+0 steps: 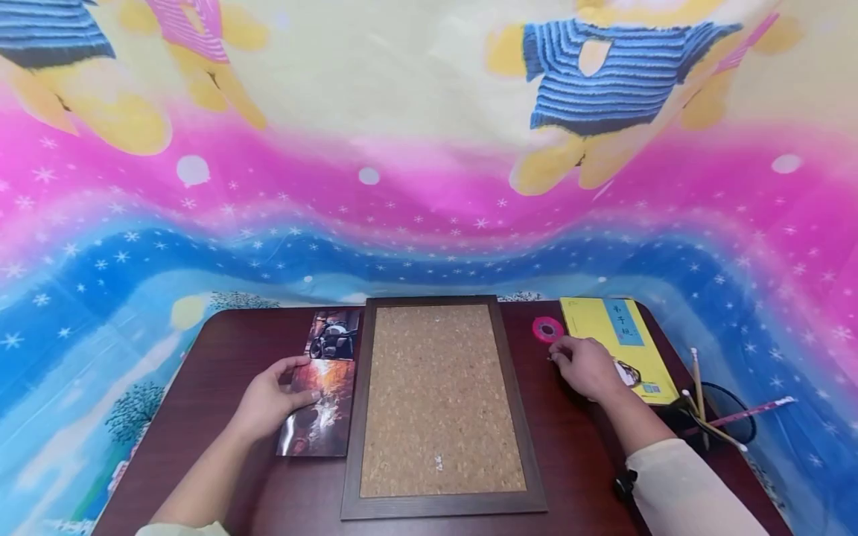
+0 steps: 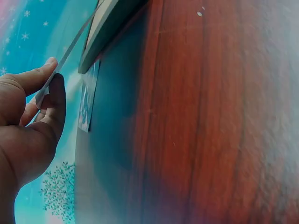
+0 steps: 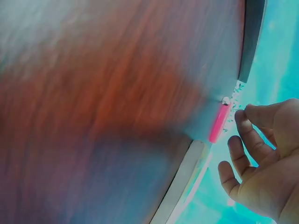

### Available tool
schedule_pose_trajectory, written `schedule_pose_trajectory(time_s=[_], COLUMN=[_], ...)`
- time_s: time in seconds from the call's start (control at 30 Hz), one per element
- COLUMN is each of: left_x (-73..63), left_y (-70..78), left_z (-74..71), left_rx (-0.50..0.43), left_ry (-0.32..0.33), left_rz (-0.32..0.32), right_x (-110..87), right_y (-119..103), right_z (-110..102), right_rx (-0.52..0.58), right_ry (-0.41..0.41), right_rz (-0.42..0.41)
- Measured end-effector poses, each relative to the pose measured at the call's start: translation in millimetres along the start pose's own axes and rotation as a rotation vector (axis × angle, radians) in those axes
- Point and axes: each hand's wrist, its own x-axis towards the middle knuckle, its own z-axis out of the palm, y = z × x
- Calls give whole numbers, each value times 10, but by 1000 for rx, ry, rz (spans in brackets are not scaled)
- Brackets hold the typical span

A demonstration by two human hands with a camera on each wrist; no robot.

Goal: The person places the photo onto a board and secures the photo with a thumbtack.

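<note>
Holding a glossy photo print [image 1: 328,413] by its left edge, a person's left hand [image 1: 261,398] pinches with thumb and fingers in the head view, just left of a speckled cork board [image 1: 439,394] in a brown frame [image 1: 355,454]. Beyond that orange-lit print, partly overlapped by it, is a motorcycle print [image 1: 331,336]. Across the dark reddish worktop [image 1: 224,357], the right hand [image 1: 588,370] is beside a round pink tape holder [image 1: 547,329], fingers bent, near a smooth yellow book [image 1: 640,365] with a blue panel. Slim pencils [image 1: 698,383] lean from a black holder.

The left wrist view adds what the head view cannot: the held print edge-on, a thin pale strip raised off the wood-grained surface, thumb on one face and fingers on the other. The motorcycle print lies flat next to the frame.

From the right wrist, thumb and forefinger tips nearly meet while the other fingers curve loosely apart; whether something tiny sits between them cannot be told. This angle shows the tape holder's narrow side and a gap between it and the fingertips.
</note>
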Motion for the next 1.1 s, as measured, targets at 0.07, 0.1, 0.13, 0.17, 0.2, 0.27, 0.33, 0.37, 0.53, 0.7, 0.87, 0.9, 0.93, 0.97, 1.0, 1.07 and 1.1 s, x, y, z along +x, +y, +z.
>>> schedule_pose_trajectory(time_s=[0.07, 0.1, 0.13, 0.17, 0.2, 0.27, 0.33, 0.37, 0.53, 0.7, 0.87, 0.9, 0.93, 0.97, 1.0, 1.07, 1.1], left_x=[10, 16, 22, 29, 36, 52, 71, 81, 147, 204, 241, 248, 257, 264, 274, 298, 308], left_y=[29, 42, 53, 63, 72, 89, 108, 117, 155, 186, 228, 237, 245, 256, 265, 287, 300], left_z=[12, 20, 28, 37, 45, 64, 84, 95, 149, 218, 286, 299, 311, 323, 335, 360, 373], left_rx=[-17, -25, -33, -38, -44, -45, -45, -47, -71, -97, -134, -137, -137, -135, -131, -113, -108], left_ry=[-6, -8, -10, -11, -14, -15, -14, -14, -9, -9, -10, -10, -10, -9, -7, 4, 9], left_rz=[0, 1, 2, 4, 6, 10, 19, 23, 47, 74, 72, 70, 67, 67, 68, 73, 75], right_x=[3, 4, 8, 12, 16, 25, 35, 39, 60, 81, 115, 122, 129, 137, 144, 160, 168], right_y=[-37, -55, -73, -87, -97, -114, -132, -141, -205, -266, -307, -315, -327, -339, -350, -373, -383], right_z=[-5, -7, -5, -2, 1, 9, 17, 18, 25, 35, 56, 59, 61, 64, 67, 74, 80], right_rx=[17, 22, 28, 33, 36, 39, 47, 53, 77, 84, 87, 87, 93, 95, 99, 104, 104], right_ry=[-3, -3, -2, -1, 2, 5, 6, 5, 1, 13, 37, 42, 44, 46, 47, 49, 51], right_rz=[6, 7, 6, 4, 3, 3, 9, 15, 21, -4, -26, -29, -31, -32, -33, -39, -42])
